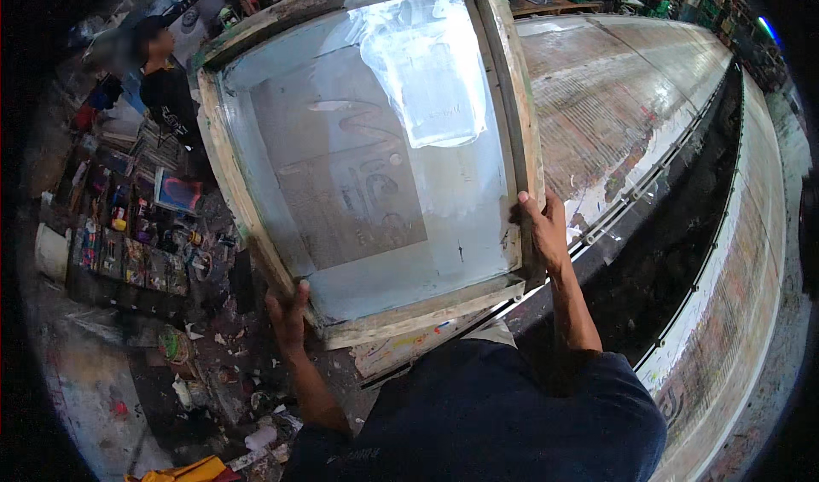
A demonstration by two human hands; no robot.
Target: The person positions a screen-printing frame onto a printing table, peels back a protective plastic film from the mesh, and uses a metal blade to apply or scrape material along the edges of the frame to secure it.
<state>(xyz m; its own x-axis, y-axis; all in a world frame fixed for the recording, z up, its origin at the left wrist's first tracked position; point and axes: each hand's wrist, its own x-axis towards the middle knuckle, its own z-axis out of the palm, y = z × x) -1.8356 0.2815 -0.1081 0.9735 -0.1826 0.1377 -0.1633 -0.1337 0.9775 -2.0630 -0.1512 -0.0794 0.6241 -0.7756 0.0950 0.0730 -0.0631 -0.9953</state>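
Note:
A large wooden screen frame (527, 98) with translucent mesh (328, 290) is held up at the centre. The mesh carries a darker grey rectangle (290, 183) with pale lettering shapes and a bright white patch (426, 72) at upper right. My left hand (286, 316) grips the frame's lower left corner, thumb on the wood. My right hand (546, 226) is wrapped round the right rail near the lower corner, its fingers partly behind the wood.
A long, paint-stained worktable (623, 72) runs along the right, with a parallel one (725, 269) beyond a dark gap. A person (162, 94) in dark clothing is at upper left. Crowded shelves of containers (128, 252), a small framed screen (177, 190) and scattered debris (222, 337) fill the left.

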